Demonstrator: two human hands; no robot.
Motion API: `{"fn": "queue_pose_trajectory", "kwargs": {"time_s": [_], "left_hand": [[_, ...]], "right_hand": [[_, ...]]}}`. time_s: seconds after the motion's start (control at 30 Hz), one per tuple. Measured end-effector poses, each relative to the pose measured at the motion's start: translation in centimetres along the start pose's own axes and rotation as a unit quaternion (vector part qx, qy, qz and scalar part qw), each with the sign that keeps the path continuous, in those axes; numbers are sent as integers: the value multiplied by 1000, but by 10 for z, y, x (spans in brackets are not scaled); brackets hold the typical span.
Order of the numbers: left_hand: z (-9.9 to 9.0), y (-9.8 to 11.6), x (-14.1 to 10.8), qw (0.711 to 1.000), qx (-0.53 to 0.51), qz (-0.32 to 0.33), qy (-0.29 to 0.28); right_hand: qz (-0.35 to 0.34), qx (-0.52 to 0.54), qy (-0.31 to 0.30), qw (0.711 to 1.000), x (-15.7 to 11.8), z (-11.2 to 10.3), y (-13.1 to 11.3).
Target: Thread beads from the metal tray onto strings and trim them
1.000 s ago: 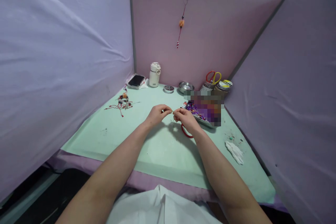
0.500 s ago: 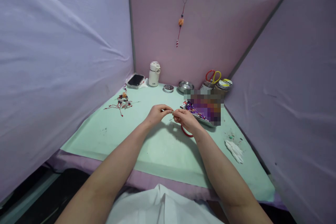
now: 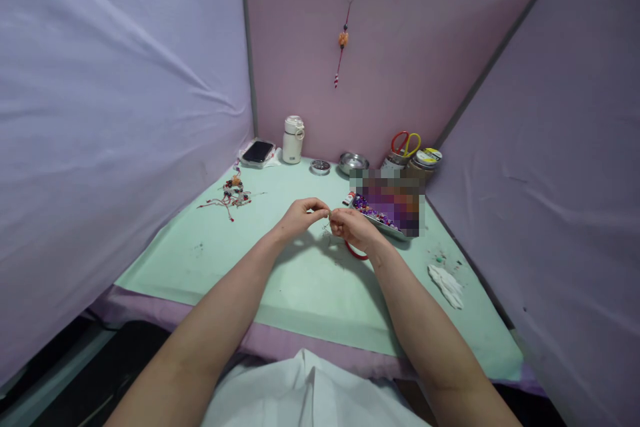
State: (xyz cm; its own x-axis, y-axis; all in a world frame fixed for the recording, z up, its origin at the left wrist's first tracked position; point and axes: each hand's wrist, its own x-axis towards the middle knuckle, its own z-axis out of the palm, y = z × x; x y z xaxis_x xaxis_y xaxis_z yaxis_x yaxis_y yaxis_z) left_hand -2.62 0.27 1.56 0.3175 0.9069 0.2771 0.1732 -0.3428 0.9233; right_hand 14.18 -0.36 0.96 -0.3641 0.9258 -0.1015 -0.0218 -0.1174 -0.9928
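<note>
Small piece (image 3: 330, 214): between the fingertips of both hands, above the middle of the counter (image 3: 300, 273); too small to tell what it is.
Left hand (image 3: 304, 215): thumb and forefinger pinched on the piece, palm turned inward.
Right hand (image 3: 353, 227): fingers curled, tips closed on the piece, almost meeting the left hand's.
Strands (image 3: 327, 229): thin, just below the fingertips; whether they hang or lie on the counter, I cannot tell.
Red loop (image 3: 356, 253): on the counter, partly hidden by the right hand and wrist.
Tray (image 3: 395, 233): just beyond the right hand, holding purple beads (image 3: 373, 210); its far part is pixelated.
Beaded cords (image 3: 235, 195): in a tangle on the counter's left side, well apart from the hands.
Hanging cord (image 3: 343, 40): in front of the back wall, with an orange ornament.
Back edge, left to right: phone (image 3: 258, 152), bottle (image 3: 293, 141), dish (image 3: 321, 167), bowl (image 3: 353, 163), scissors (image 3: 406, 143) upright in a jar (image 3: 394, 163).
Cloth (image 3: 446, 286): white, crumpled, near the counter's right edge.
</note>
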Motion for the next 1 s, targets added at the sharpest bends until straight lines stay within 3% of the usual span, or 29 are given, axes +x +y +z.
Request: {"fn": "queue_pose_trajectory", "kwargs": {"time_s": [0.2, 0.47, 0.7, 0.87, 1.0], "left_hand": [[-1, 2, -1, 1000, -14, -13, 24], [-1, 0, 0, 999, -16, -30, 31], [-1, -2, 0, 997, -52, -52, -24], [-4, -5, 0, 994, -88, -52, -46], [-5, -2, 0, 988, -146, -22, -48]], "right_hand": [[-90, -64, 130, 985, 6, -2, 4], [-135, -109, 119, 978, 2, 2, 3], [-255, -213, 144, 932, 4, 3, 5], [-264, -265, 162, 913, 0, 6, 3], [-257, -262, 158, 917, 2, 4, 4]]}}
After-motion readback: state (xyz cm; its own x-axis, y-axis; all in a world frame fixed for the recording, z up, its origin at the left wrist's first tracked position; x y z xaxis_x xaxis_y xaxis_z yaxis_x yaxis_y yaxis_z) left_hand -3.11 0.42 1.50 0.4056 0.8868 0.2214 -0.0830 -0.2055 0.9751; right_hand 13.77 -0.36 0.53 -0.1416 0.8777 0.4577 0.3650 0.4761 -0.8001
